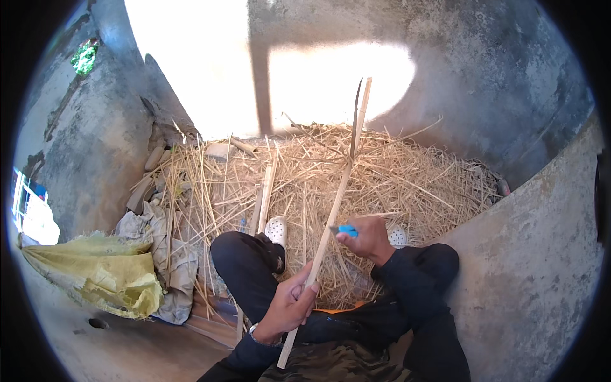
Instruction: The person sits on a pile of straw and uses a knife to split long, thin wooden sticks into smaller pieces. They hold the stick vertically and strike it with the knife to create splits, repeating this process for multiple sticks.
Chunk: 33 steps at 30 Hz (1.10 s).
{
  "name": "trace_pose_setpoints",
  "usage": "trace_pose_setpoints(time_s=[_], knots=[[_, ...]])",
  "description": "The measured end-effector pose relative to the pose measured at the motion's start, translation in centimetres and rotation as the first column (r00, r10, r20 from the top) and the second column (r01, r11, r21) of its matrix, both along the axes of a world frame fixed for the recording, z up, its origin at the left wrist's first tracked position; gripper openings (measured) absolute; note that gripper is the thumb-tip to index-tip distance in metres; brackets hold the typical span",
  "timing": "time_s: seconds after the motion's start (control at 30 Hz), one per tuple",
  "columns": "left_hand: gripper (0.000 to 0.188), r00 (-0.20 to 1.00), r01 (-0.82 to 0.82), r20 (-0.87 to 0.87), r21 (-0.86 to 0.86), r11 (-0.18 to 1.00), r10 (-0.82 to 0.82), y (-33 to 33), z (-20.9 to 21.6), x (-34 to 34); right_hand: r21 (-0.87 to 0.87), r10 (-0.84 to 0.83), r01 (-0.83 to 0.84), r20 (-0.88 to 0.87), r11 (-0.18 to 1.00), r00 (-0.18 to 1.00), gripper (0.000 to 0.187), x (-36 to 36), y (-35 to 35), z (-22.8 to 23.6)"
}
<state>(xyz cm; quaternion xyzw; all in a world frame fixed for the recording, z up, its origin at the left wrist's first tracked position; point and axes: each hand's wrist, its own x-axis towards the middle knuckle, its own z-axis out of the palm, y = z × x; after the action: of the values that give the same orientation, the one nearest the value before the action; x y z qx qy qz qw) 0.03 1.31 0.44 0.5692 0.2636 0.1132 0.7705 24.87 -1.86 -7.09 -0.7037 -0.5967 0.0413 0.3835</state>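
My left hand [289,304] is closed round the lower part of a long pale strip [339,198], which looks like split bamboo or wood. The strip slants up and away from my lap. Near its far end, a thin dark sliver stands apart from it. My right hand [372,238] grips a knife with a blue handle [347,230]. The knife's short dark blade lies at the strip's right edge, about midway along; whether it cuts into the strip I cannot tell.
Straw-like shavings [407,184] cover the floor around my white clogs [276,230]. More pale strips [269,188] lean beyond my left knee. A torn yellow sack [108,270] and grey cloth [178,280] lie at left. Concrete walls [471,83] enclose the space.
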Motion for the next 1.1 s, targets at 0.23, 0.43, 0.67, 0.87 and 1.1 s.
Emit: trace_pose_setpoints(time_s=[0.23, 0.43, 0.67, 0.87, 1.1], knots=[[0.055, 0.998, 0.048, -0.028, -0.053, 0.997, -0.050, -0.6, 0.8, -0.8, -0.021, -0.165, 0.163, -0.109, 0.986, 0.980, 0.072, 1.8, 0.8, 0.5], [0.056, 0.997, 0.083, 0.009, -0.080, 0.993, -0.082, 0.0, 1.0, -0.7, 0.112, 0.038, -0.047, 0.083, 0.993, 0.996, 0.066, -0.9, -0.4, 0.4], [0.057, 0.991, 0.132, -0.019, -0.061, 0.989, -0.133, -1.3, 1.3, -2.0, 0.028, -0.289, 0.289, -0.004, 0.957, 0.957, 0.065, 4.8, 1.3, -1.5], [0.057, 0.986, 0.166, -0.004, -0.055, 0.985, -0.166, -0.7, 0.2, -2.9, -0.016, -0.418, 0.418, -0.011, 0.908, 0.908, 0.072, 7.6, 2.3, -2.6], [0.055, 0.997, 0.080, 0.013, -0.008, 0.997, -0.080, 0.1, 0.2, -1.9, 0.080, -0.004, 0.014, -0.130, 0.997, 0.991, 0.071, 1.1, -0.4, -0.6]])
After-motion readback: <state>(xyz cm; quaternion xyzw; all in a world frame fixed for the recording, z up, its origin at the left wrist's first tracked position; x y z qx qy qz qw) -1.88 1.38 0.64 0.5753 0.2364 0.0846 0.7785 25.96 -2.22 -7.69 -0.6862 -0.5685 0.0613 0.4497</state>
